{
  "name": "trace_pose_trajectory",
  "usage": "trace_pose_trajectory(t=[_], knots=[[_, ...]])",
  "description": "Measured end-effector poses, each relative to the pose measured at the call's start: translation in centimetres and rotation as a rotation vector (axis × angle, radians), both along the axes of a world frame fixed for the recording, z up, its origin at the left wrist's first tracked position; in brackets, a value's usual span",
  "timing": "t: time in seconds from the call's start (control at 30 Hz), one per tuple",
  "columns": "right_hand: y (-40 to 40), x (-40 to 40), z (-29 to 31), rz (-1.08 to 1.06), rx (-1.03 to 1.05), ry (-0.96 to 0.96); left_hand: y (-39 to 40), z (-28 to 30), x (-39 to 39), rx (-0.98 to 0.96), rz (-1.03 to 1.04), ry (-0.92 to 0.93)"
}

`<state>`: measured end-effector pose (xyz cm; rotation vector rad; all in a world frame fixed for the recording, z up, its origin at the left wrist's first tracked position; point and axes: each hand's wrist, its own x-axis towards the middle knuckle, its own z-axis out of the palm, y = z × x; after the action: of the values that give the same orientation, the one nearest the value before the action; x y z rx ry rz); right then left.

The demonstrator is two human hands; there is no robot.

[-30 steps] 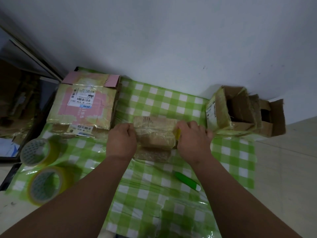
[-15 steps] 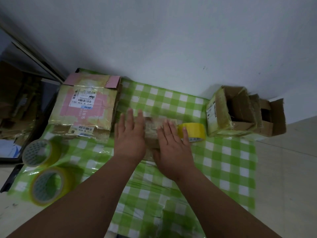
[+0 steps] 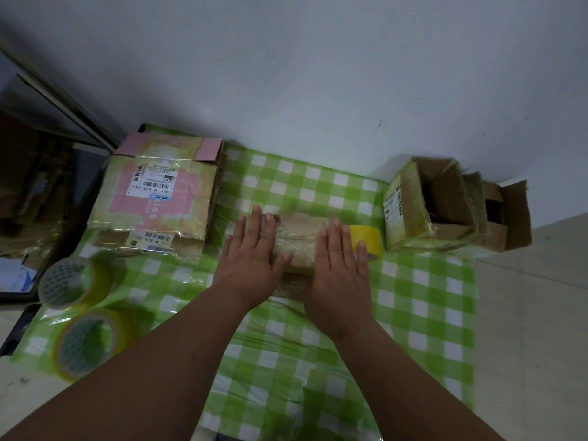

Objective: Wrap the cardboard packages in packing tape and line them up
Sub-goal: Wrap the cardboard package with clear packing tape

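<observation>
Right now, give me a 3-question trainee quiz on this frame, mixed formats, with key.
1. True or false: the left hand and right hand both lie flat, fingers straight, on the small taped package.
2. Multiple choice: the yellow tape roll beyond the right hand stands
A) between the small package and the open cardboard boxes
B) on top of the pink-patched package
C) in the left hand
3. Fill in: how many tape rolls sit at the left edge of the green checked cloth?

Key: 1 true; 2 A; 3 two
</observation>
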<state>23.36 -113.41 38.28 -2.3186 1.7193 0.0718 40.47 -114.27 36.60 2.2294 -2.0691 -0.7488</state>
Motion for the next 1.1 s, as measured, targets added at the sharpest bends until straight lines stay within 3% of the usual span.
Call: trace_pose_trajectory(t=[0.1, 0.23, 0.4, 0.83, 1.0, 1.1], knots=[[-0.1, -0.8, -0.3, 0.027, 0.001, 0.048, -0.1, -0.1, -0.3, 0.002, 0.011, 0.000], [-0.1, -0.5, 0.2, -0.044, -0.010, -0.069, 0.2, 0.1, -0.4, -0.020, 0.023, 0.042], [-1.0, -1.1, 0.6, -0.077, 0.010, -0.069, 0.2, 0.3, -0.1, -0.007, -0.014, 0.056], [-5.1, -1.3, 1.9, 0.001, 0.092, 0.117, -0.8, 0.8, 0.0, 0.079, -0.023, -0.047], [-5.6, -2.5, 1.7, -0.085, 0.128, 0.113, -0.6, 1.1, -0.1, 0.058, 0.098, 0.062], [-5.4, -4.5, 1.3, -0.143, 0.211, 0.097, -0.4, 1.3, -0.1, 0.080, 0.319, 0.311]])
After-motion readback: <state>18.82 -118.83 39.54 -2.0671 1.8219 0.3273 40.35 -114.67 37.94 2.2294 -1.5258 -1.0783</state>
